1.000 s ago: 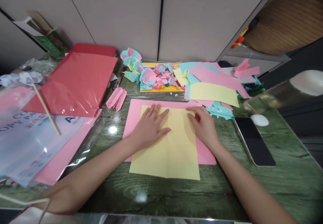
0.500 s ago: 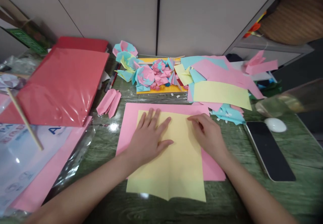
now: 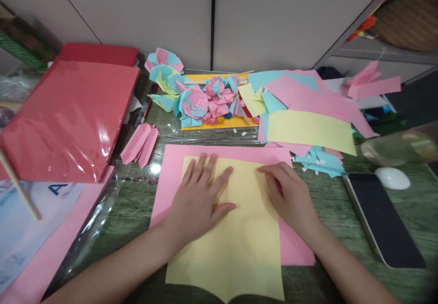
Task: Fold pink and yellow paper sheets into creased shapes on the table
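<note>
A yellow sheet with a crease down its middle lies over a larger pink sheet. My left hand rests flat on the upper left of the yellow sheet, its fingers spread. At the sheet's upper right edge is my right hand, fingers curled and pressed together; whether the paper is pinched between them is hidden. The lower edge of the yellow sheet bows up off the table near me.
Red wrapped paper and a stick are at left. Pink folded pieces, paper flowers and coloured sheets lie behind. A phone, white mouse and clear cup stand at right.
The view has shifted and come a little closer. Both hands keep nearly the same places on the yellow sheet, whose lower edge now curves more.
</note>
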Action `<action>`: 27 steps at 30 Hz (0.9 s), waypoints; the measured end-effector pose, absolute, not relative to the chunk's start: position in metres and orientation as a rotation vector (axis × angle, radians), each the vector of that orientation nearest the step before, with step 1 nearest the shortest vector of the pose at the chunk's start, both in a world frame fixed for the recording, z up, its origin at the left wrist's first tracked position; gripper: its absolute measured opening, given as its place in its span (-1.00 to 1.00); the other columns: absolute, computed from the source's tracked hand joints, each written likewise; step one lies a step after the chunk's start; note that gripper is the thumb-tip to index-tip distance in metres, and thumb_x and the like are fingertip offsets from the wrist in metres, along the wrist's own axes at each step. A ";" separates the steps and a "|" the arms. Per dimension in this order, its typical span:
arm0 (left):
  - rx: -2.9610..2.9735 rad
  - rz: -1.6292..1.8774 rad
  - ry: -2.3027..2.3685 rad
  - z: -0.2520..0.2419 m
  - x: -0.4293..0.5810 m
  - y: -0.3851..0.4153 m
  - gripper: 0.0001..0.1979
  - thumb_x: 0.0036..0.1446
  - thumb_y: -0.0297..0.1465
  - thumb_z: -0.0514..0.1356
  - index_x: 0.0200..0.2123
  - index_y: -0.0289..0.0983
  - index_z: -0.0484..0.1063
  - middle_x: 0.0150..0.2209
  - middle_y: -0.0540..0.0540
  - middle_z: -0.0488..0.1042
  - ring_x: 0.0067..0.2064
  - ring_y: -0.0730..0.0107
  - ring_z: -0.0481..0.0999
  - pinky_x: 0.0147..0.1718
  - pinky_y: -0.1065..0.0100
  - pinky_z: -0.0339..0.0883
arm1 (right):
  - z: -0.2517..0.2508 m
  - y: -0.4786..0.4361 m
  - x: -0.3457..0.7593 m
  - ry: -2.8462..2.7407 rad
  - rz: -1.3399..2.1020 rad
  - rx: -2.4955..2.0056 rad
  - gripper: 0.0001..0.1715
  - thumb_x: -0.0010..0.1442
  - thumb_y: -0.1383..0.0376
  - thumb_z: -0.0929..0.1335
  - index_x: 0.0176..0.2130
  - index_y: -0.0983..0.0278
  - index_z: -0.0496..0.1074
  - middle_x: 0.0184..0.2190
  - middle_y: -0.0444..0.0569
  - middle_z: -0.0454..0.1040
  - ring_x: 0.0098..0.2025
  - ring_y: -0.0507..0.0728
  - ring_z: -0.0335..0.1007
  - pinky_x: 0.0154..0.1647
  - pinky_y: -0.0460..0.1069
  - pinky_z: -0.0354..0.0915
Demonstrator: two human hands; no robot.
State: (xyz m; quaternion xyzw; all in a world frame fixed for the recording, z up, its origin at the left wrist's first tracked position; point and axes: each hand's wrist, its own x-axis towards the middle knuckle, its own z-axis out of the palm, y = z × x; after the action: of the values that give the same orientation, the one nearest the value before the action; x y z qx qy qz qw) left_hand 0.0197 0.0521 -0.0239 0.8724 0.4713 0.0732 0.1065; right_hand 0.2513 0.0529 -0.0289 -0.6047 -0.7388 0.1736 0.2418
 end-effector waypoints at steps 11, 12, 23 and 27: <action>2.567 0.181 1.377 -0.025 0.019 0.054 -0.32 0.14 0.05 -0.03 0.26 -0.13 0.04 0.32 -0.26 -0.13 0.32 -0.15 -0.20 0.17 -0.16 -0.10 | -0.030 0.054 0.251 -2.066 0.451 -1.663 -0.74 0.20 0.42 0.17 -0.17 0.23 0.36 -0.32 0.00 0.37 -0.27 0.16 0.33 -0.26 0.06 0.26; 2.569 0.186 1.376 -0.025 0.019 0.054 -0.32 0.14 0.04 -0.03 0.25 -0.13 0.04 0.33 -0.26 -0.13 0.32 -0.15 -0.20 0.17 -0.16 -0.09 | -0.030 0.054 0.251 -2.069 0.448 -1.664 -0.74 0.20 0.42 0.17 -0.17 0.24 0.35 -0.32 0.00 0.37 -0.27 0.16 0.33 -0.25 0.07 0.26; 2.584 0.174 1.375 -0.027 0.019 0.056 -0.29 0.11 0.06 -0.01 0.26 -0.13 0.04 0.33 -0.25 -0.14 0.32 -0.15 -0.19 0.16 -0.16 -0.06 | -0.030 0.055 0.252 -2.105 0.428 -1.665 -0.77 0.22 0.40 0.18 -0.15 0.23 0.34 -0.31 0.01 0.37 -0.27 0.16 0.32 -0.26 0.08 0.26; 2.574 0.195 1.374 -0.026 0.019 0.057 -0.29 0.10 0.06 0.01 0.25 -0.13 0.07 0.33 -0.21 -0.15 0.32 -0.16 -0.17 0.16 -0.16 -0.05 | -0.030 0.055 0.252 -2.101 0.429 -1.659 -0.77 0.22 0.40 0.19 -0.15 0.22 0.34 -0.32 0.01 0.37 -0.27 0.16 0.31 -0.27 0.08 0.26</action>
State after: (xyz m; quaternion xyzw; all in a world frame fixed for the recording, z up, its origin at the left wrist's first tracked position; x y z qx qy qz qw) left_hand 0.0187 0.0569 -0.0256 0.8750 0.4672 0.0661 0.1084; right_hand 0.2523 0.0547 -0.0295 -0.5978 -0.7571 0.1544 0.2137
